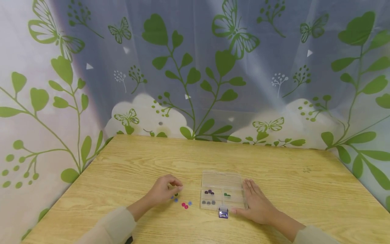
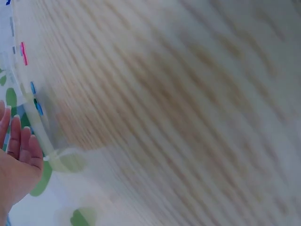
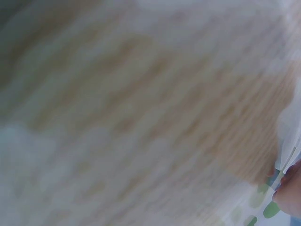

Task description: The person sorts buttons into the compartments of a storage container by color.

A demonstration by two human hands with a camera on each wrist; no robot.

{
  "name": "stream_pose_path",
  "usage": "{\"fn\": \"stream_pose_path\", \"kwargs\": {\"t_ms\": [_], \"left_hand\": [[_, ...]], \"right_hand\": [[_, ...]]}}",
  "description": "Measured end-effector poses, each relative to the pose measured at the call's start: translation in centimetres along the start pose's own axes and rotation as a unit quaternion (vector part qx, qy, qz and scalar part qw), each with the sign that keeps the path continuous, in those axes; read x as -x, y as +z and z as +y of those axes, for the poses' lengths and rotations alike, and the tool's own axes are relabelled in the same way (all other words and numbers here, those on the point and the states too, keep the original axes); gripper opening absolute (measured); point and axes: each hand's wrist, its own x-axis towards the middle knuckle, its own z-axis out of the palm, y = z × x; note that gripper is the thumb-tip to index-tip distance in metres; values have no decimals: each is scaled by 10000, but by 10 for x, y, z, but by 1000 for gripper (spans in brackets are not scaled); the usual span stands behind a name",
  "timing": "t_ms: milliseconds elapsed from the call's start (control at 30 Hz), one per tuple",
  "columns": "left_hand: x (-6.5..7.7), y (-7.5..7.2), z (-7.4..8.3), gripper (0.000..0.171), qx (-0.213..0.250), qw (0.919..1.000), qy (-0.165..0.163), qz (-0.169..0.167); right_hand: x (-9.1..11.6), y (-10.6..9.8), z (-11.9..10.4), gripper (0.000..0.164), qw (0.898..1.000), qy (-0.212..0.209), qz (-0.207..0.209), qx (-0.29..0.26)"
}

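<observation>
A clear plastic compartment box (image 1: 223, 203) lies on the wooden table with its lid (image 1: 221, 179) folded back. Dark purple discs (image 1: 209, 192), green discs (image 1: 227, 195) and grey discs (image 1: 208, 202) sit in separate compartments. My right hand (image 1: 259, 205) lies along the box's right side, fingers straight, thumb by the front edge. To the left, my left hand (image 1: 164, 189) hovers over loose button-like discs, thumb and forefinger close together, nothing visible between them. Beneath its fingertips are a dark green disc (image 1: 176, 194) and a blue disc (image 1: 176, 200). Pink discs (image 1: 185, 205) lie nearer the box.
A blue-purple latch tab (image 1: 223, 213) sticks out from the box's front edge. Another blue disc (image 1: 190, 203) lies between the pink discs and the box. Patterned curtain (image 1: 195, 84) hangs behind the wooden table (image 1: 164, 156) and along both sides.
</observation>
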Motion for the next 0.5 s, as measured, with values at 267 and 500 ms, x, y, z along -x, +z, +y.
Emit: {"fn": "stream_pose_path", "kwargs": {"t_ms": [267,500], "left_hand": [[5,-4,-12,13,159,9989,294,-338],[7,-7,-16,15,242,9982,336,-426]], "right_hand": [[0,1,0,106,10000,18,11,-36],[0,2,1,105,10000,-16,30,10]]}}
